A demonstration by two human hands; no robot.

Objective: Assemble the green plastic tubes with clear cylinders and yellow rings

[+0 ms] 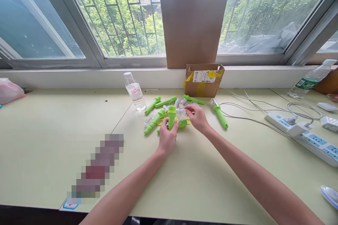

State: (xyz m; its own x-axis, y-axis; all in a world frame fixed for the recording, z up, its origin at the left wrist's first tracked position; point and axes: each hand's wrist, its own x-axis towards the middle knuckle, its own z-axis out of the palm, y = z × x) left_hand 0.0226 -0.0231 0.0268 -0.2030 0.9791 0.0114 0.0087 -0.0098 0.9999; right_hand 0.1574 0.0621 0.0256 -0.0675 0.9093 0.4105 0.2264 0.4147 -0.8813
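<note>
My left hand [167, 135] is closed around a green plastic tube [171, 115] that stands upright, its threaded neck at the top. My right hand [196, 117] has its thumb and fingers pinched at a small white and clear plastic piece [181, 111] just right of that tube; whether it is lifted from the pile cannot be made out. Around both hands lie several green threaded tubes, such as one green tube [154, 122] at the left and another green tube [194, 99] behind. Clear plastic parts [150, 119] are mixed among them, partly hidden by my hands.
To the right lies a green tube with a clear, red-marked tip [219, 113]. A water bottle [135, 93] and a cardboard box [202, 81] stand behind. Farther right are cables, a power strip [303, 135] and a green-labelled bottle [310, 80]. A pixelated patch covers the left front.
</note>
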